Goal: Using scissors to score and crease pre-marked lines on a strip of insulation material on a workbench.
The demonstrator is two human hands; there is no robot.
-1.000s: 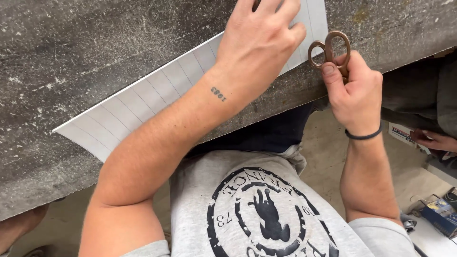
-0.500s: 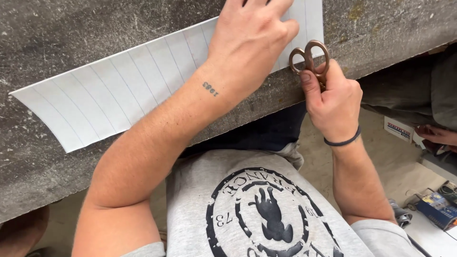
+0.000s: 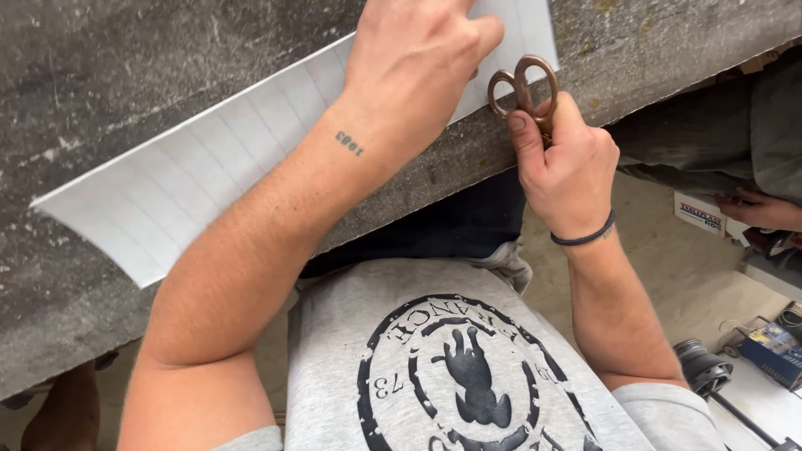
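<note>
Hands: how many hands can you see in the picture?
3. The left hand presses on the white lined sheet; the right hand grips the scissors; another person's hand shows at the right edge.

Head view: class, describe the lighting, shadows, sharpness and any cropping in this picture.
Head view: soft, even light, no glare; the left hand casts only a faint shadow on the white lined sheet; the right hand and the scissors look sharp; the grey worktop shows clear grain; the top edge crops the left fingers and the sheet.
</note>
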